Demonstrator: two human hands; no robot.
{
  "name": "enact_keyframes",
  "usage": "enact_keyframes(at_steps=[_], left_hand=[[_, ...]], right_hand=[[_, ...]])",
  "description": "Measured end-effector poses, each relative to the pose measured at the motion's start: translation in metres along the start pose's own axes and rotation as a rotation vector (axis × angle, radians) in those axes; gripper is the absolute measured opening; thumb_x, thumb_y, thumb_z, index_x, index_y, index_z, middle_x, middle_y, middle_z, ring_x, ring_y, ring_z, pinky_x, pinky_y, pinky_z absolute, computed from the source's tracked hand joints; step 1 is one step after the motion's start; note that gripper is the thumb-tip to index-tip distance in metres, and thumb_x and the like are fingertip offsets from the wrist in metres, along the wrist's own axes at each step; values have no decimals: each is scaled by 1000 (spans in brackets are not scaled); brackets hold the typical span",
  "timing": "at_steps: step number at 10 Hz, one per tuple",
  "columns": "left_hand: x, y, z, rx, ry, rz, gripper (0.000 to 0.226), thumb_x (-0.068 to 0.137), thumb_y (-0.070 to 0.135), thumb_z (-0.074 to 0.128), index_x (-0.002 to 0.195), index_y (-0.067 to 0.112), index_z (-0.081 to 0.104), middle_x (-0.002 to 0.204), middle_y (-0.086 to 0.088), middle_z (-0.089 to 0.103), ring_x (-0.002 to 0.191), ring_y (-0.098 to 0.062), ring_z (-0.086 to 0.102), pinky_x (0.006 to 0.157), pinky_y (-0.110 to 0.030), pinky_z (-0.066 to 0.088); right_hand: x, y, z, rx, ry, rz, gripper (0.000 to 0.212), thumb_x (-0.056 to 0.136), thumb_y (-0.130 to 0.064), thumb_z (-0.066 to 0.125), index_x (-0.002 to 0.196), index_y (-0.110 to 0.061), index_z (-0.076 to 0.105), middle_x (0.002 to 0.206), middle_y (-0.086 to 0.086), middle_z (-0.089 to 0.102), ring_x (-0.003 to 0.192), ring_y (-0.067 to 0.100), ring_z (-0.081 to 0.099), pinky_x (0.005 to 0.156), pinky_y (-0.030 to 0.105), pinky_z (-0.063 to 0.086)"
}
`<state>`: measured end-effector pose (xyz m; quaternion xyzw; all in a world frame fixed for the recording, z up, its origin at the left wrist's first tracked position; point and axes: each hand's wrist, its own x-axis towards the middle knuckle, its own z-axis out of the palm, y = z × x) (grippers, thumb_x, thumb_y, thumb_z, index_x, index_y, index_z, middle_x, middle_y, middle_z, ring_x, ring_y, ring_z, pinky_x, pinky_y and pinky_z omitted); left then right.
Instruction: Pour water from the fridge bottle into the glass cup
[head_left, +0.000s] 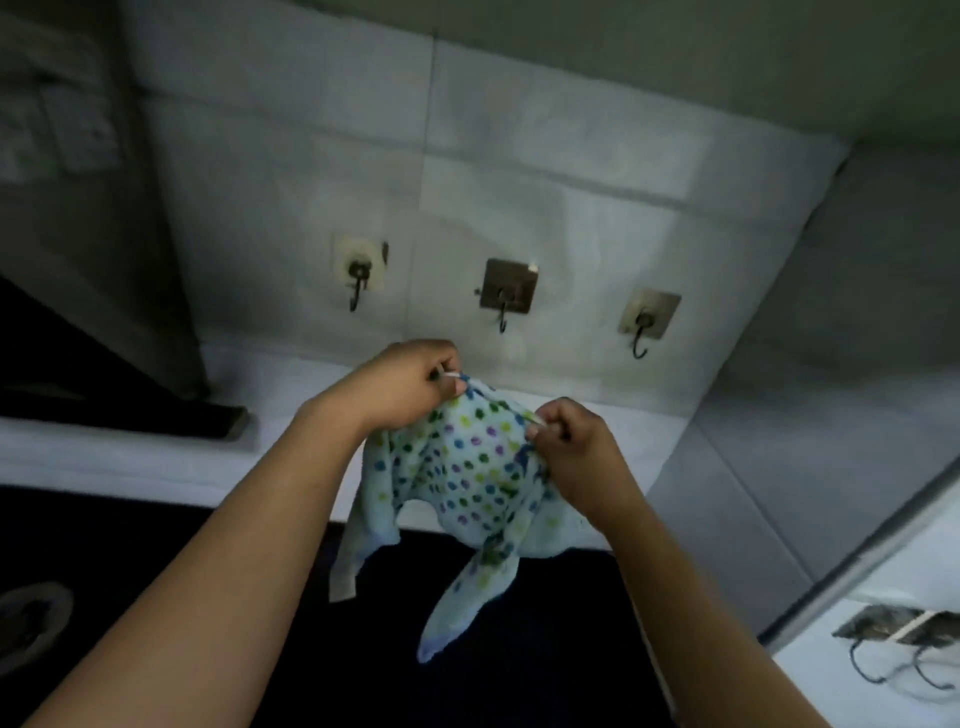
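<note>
Head view: my left hand (410, 382) and right hand (571, 441) fingers pinch a dotted cloth (467, 467); no bottle or cup visible, pouring undone

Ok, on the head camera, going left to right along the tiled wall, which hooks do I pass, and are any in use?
Left hook on a pale pad → middle hook on a dark metal plate → right hook on a pale pad. All three are bare; the dotted cloth is in both hands, below them.
</note>
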<state>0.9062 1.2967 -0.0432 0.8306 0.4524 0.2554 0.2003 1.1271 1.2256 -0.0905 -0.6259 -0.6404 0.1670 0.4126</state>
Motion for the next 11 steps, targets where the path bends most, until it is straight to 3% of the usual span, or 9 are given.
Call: enact_keyframes(at_steps=[2, 3, 4, 5, 6, 7, 8, 9, 11], left_hand=[[75, 12, -26, -87, 226, 71, 7, 98, 26, 63, 96, 20, 63, 91, 8, 60, 83, -8, 56, 61, -17, 37], [100, 10, -21, -76, 323, 98, 15, 98, 15, 61, 84, 15, 56, 83, 3, 58, 82, -17, 58, 62, -24, 40], [112, 1, -2, -7, 362, 66, 24, 96, 7, 56, 74, 14, 52, 79, -8, 56, 80, -29, 58, 68, -38, 43], [109, -10, 16, 50, 226, -13, 20, 102, 16, 52, 107, 10, 70, 110, -14, 67, 101, -31, 62, 77, -29, 40], [106, -7, 32, 36, 124, -79, 28, 104, 26, 49, 117, 13, 70, 122, -11, 68, 105, -27, 65, 79, -27, 44], [102, 4, 41, -44, 95, -121, 26, 104, 23, 48, 91, 15, 70, 109, -14, 71, 97, -27, 67, 75, -28, 45], [94, 9, 42, -78, 114, -129, 38, 104, 22, 48, 66, 28, 52, 94, -9, 70, 88, -24, 66, 72, -27, 44], [85, 14, 41, -90, 130, -159, 42, 104, 27, 46, 62, 30, 47, 89, -9, 69, 77, -18, 57, 67, -27, 40], [64, 15, 44, 49, 148, -240, 26, 97, 23, 52, 73, 20, 44, 86, -4, 57, 92, -29, 62, 68, -31, 42]], right_hand=[[79, -29, -28, -29, 255, -164, 12, 92, -7, 54, 85, -9, 44, 69, 9, 47, 54, 8, 41, 50, 26, 33], [115, -34, -28, -272, 285, -269, 14, 88, 6, 50, 84, -8, 47, 73, 13, 49, 62, 23, 48, 52, 31, 31], [141, -14, -17, -540, 193, -330, 25, 78, 12, 48, 96, 2, 62, 84, 23, 57, 73, 39, 61, 55, 37, 47], [154, -13, 0, -579, -65, -77, 34, 100, -13, 42, 129, -2, 57, 126, 22, 55, 112, 38, 58, 94, 40, 50], [154, -22, 13, -435, -371, 385, 56, 101, -37, 55, 147, -8, 42, 149, 16, 45, 133, 31, 47, 112, 38, 38], [134, -18, 19, -435, -279, 187, 45, 102, -25, 51, 145, -12, 48, 143, 13, 53, 124, 29, 56, 99, 31, 46], [119, -4, 24, -518, -228, 32, 39, 102, -18, 46, 139, -12, 55, 138, 14, 57, 122, 29, 57, 103, 33, 46], [113, 4, 28, -542, -190, -6, 36, 99, -14, 47, 132, -9, 59, 129, 16, 60, 116, 32, 57, 97, 36, 49], [94, 15, 22, -612, -139, -50, 22, 94, -20, 53, 108, -4, 60, 112, 17, 59, 103, 34, 57, 70, 29, 36]])
